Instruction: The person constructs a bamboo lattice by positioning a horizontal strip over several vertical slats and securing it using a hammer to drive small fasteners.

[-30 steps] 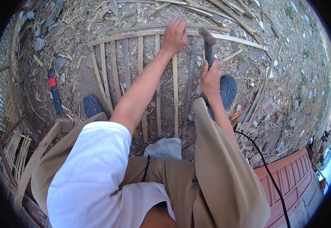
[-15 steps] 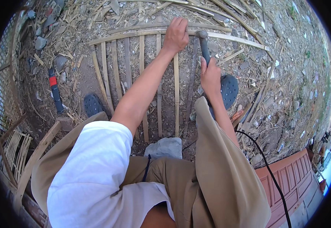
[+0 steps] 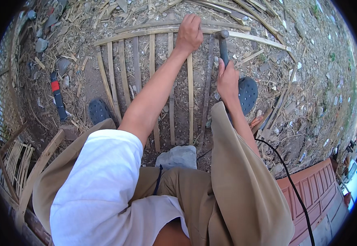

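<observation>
My left hand (image 3: 190,33) is closed over a long crosswise wooden strip (image 3: 145,32), where an upright slat meets it; its fingertips are hidden. My right hand (image 3: 228,81) grips a hammer (image 3: 224,53) by its dark handle. The hammer's head lies over the same strip, just right of my left hand. Several thin wooden slats (image 3: 171,110) run from the strip toward me, side by side. A second strip (image 3: 223,25) lies along the far side of the first. Near the slats' close ends sits a grey stone block (image 3: 176,157).
Loose wooden strips (image 3: 264,25) lie at the far right on rubble-strewn ground. A dark tool with a red band (image 3: 57,96) rests at left. My dark clogs (image 3: 247,96) flank the slats. A black cable (image 3: 289,176) passes a reddish panelled door (image 3: 309,190).
The hammer's head has shifted slightly right along the strip. My left hand stays closed at the same place on the strip. The whole view has moved a little.
</observation>
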The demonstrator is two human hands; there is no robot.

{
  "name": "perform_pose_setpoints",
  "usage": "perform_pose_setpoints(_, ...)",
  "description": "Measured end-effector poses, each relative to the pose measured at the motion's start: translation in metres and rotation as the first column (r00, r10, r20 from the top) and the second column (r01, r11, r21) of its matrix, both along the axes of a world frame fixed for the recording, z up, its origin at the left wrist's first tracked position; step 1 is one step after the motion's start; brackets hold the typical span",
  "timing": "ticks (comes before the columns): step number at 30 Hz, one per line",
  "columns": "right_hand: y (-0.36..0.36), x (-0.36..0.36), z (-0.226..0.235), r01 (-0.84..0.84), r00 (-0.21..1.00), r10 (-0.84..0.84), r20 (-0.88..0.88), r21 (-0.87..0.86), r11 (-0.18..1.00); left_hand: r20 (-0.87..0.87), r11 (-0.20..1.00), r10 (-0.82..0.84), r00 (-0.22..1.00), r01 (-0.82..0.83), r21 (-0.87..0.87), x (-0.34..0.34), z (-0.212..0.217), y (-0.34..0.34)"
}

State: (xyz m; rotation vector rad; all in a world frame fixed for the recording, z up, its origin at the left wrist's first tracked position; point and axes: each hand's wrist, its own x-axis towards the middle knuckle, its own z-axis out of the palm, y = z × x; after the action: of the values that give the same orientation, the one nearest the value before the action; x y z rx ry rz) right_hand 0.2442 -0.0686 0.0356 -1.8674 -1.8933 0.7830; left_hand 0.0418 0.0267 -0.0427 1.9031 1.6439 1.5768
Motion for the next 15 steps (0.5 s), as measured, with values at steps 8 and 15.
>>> perform_pose_setpoints(8, 0.011, -0.008, 0.028, 0.026, 0.998, -0.013, -0.068, 0.183, 0.983, -0.051, 0.997, -0.007, 0.999, 0.003, -0.08, -0.006, -0.005, 0.0)
perform_pose_setpoints(15, 0.018, -0.01, 0.022, 0.015, 1.0, -0.016, 0.008, 0.045, 0.999, -0.059, 0.998, -0.011, 0.998, 0.007, -0.068, -0.005, -0.005, -0.001)
